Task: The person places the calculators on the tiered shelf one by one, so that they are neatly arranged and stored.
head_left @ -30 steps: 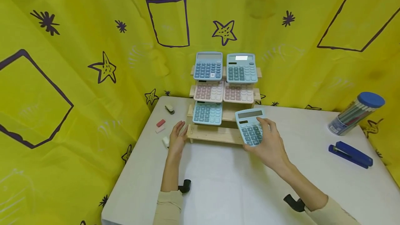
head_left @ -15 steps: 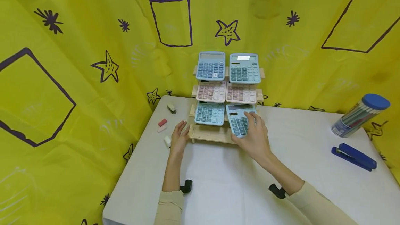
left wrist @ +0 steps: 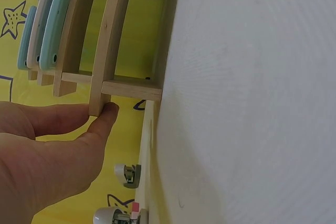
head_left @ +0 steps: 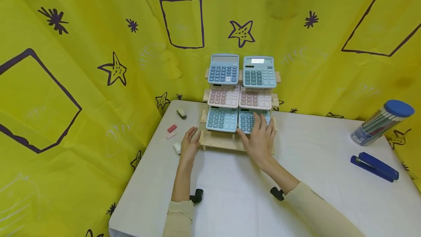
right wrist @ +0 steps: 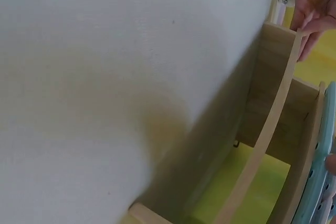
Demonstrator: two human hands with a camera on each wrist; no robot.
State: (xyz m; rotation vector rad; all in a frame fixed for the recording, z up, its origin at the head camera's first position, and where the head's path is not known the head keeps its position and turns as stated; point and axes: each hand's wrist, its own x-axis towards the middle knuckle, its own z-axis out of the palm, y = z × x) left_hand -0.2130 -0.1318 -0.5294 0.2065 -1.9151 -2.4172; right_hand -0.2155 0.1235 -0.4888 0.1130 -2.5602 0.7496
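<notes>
A tiered wooden stand (head_left: 218, 140) bears calculators in three rows of two: blue and teal on top, pink in the middle, light teal below. My left hand (head_left: 188, 149) pinches the left end of its lowest front board (left wrist: 100, 87) between thumb and finger. My right hand (head_left: 262, 142) holds the lower right teal calculator (head_left: 245, 120), thumb at its bottom left corner and fingers spread over its keys and right side. This calculator sits level beside the left teal calculator (head_left: 222, 119). In the right wrist view just a fingertip (right wrist: 331, 164) shows at its lower edge.
Left of the stand lie a small stapler (head_left: 181, 113), a red eraser (head_left: 171, 128), a pink eraser (head_left: 171, 134) and a white item (head_left: 177, 148). A blue stapler (head_left: 375, 166) and a blue-lidded tub of pencils (head_left: 378, 127) stand at the right. Yellow patterned curtain surrounds the table.
My right hand has carried the teal calculator leftward and back onto the third row, where it has turned from tilted to straight. My left hand keeps its place at the stand.
</notes>
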